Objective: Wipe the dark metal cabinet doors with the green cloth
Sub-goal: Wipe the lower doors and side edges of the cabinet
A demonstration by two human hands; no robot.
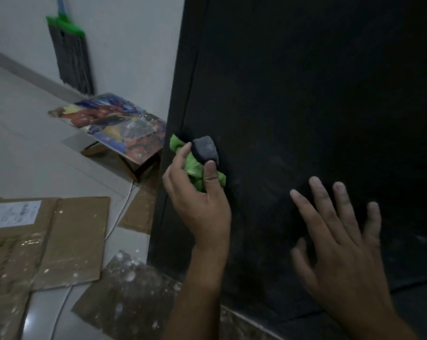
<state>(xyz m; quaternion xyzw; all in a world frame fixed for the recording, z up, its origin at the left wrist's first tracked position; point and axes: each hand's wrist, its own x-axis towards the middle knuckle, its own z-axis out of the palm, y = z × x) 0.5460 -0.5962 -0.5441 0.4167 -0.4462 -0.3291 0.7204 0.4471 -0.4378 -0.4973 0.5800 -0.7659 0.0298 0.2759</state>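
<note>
Pale floor left of the cabinet door [305,94] is strewn with flattened, paint-speckled cardboard [72,241], a white cable [124,207] and a box [114,126] with a colourful picture, while a green-headed mop [71,50] leans on the white wall. Near the door's left edge the left hand [200,207] grips the bunched green cloth [194,168], grey at its top, against the metal; the right hand [342,246] is spread flat, fingers straight, at the door further right. A white label [11,213] on the cardboard is too blurred to read.
</note>
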